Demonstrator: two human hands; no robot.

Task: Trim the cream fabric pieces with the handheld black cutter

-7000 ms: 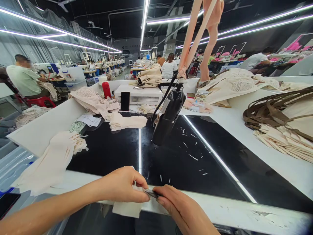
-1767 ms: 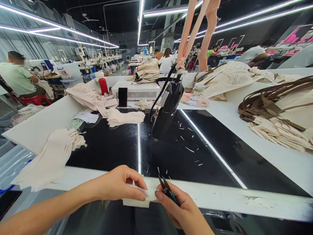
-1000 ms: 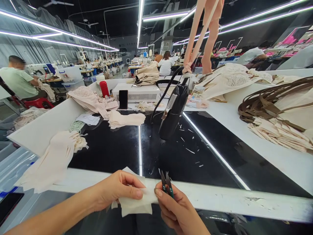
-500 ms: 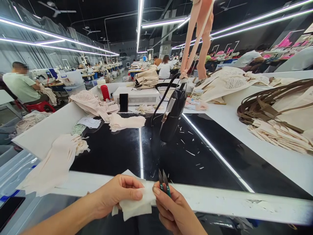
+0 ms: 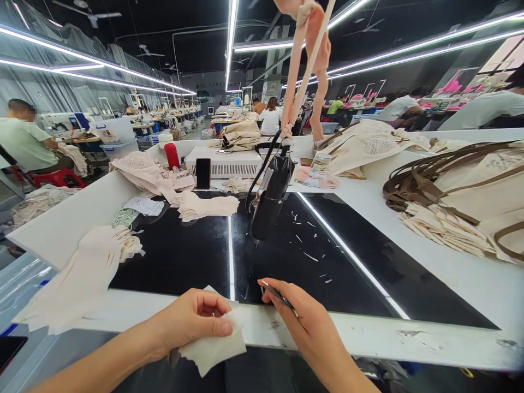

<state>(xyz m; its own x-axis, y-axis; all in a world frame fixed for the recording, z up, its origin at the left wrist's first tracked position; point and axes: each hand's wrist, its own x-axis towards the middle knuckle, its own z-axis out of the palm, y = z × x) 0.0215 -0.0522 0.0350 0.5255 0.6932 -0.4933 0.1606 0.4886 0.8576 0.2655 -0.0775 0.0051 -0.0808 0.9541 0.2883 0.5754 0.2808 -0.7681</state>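
My left hand (image 5: 192,323) pinches a small cream fabric piece (image 5: 215,344) at the near white edge of the table (image 5: 368,333). Thumb and fingers are closed on the cloth. My right hand (image 5: 311,327) sits just to the right of it, apart from the cloth, fingers curled round small thread snips (image 5: 275,292) whose tip points left over the black tabletop (image 5: 184,256). A black tool (image 5: 270,199) hangs on a peach strap (image 5: 305,71) above the table's middle.
A cream fabric stack (image 5: 82,273) lies at the near left, folded pieces (image 5: 207,204) farther back. Brown straps (image 5: 434,174) and cream pieces (image 5: 446,229) fill the right shelf. A phone (image 5: 203,173), red flask (image 5: 172,155) and white box (image 5: 225,161) stand behind. Seated people work at other tables.
My right hand has left the fabric and moved up and right with the snips, now laid flatter. My left hand has drawn the piece down and left.
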